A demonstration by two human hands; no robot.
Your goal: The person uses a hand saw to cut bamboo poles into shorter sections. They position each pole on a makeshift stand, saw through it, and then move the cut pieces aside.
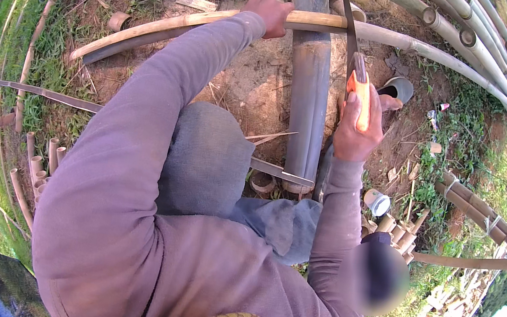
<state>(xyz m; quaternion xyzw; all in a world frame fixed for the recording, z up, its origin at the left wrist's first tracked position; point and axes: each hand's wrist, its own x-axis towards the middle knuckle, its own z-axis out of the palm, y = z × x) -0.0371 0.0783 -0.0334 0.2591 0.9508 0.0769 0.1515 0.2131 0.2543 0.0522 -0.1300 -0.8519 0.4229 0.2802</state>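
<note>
My left hand (268,16) is wrapped round a long bamboo pole (175,23), which lies crosswise over a thick grey pole (307,108). In my right hand (359,128) is a handsaw, gripped by its orange handle (357,102). Its dark blade (347,6) points away from me and crosses the bamboo to the right of my left hand. How deep the blade sits in the bamboo, if at all, I cannot tell. The far end of the blade runs out of the top of the view.
Bamboo poles (477,44) lie in a bundle at the far right, and short cut pieces (395,233) stand near my right forearm. A white cup (377,202) and a grey shoe (399,88) are on the right. A flat strip (281,172) crosses by my knee.
</note>
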